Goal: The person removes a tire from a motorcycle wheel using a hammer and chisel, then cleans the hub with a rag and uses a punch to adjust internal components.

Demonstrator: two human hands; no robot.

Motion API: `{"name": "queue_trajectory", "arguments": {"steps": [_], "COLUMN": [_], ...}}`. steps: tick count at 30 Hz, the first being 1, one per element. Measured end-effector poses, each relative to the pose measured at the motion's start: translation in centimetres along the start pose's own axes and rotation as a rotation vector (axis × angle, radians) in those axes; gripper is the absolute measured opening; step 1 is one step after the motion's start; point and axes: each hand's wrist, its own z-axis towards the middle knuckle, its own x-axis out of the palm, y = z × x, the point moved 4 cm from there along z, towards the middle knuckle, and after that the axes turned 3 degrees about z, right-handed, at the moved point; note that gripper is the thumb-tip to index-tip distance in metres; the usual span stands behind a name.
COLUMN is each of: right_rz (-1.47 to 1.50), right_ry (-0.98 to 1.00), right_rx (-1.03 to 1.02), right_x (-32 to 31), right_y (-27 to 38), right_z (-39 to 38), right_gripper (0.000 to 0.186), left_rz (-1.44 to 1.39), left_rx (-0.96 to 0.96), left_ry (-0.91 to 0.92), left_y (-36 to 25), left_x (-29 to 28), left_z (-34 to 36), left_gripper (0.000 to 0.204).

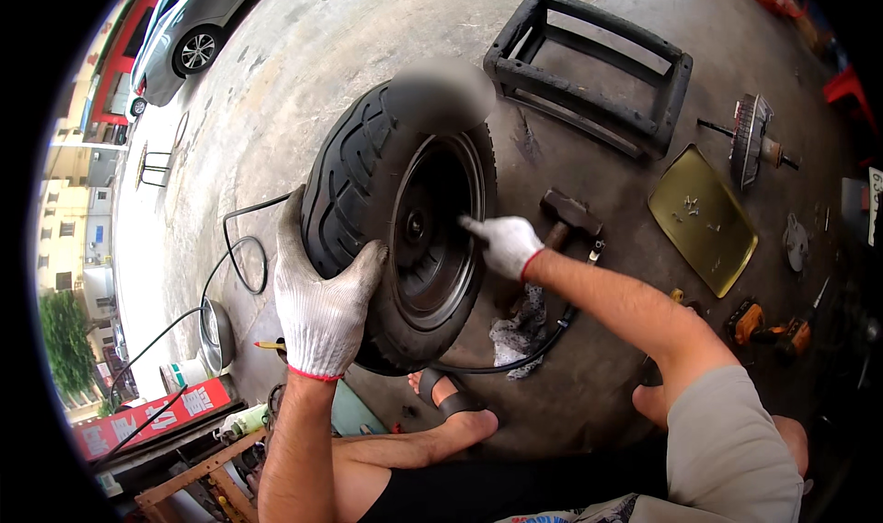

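A small black tyre on a dark wheel (405, 229) stands upright on the concrete floor in front of me. My left hand (322, 293), in a dirty white glove with a red cuff, grips the tyre's tread on its left side. My right hand (501, 242), in the same kind of glove, reaches to the wheel's right rim with one finger pointing at the edge where tyre meets rim. It holds nothing that I can see. A black air hose (515, 362) curves along the floor under the wheel.
A hammer (566, 215) and a grey rag (520, 325) lie right of the wheel. Behind stand a black frame (589, 68), a brass tray (704, 219) with small parts, and a motor rotor (750, 141). A power tool (768, 325) lies right. My sandalled foot (451, 403) is under the wheel.
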Motion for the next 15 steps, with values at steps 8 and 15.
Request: {"name": "queue_trajectory", "arguments": {"steps": [8, 15], "right_rz": [-0.185, 0.657], "right_ry": [0.089, -0.164], "right_rx": [0.001, 0.012], "right_x": [-3.8, 2.5], "right_y": [-1.2, 9.0], "right_z": [0.3, -5.7], "right_gripper": [0.061, 0.046], "left_rz": [-0.177, -0.108], "left_rx": [0.086, -0.24], "left_ry": [-0.105, 0.056], "left_y": [0.4, 6.4], "left_x": [0.1, 1.0], "left_z": [-1.9, -10.7], "left_gripper": [0.096, 0.116]}}
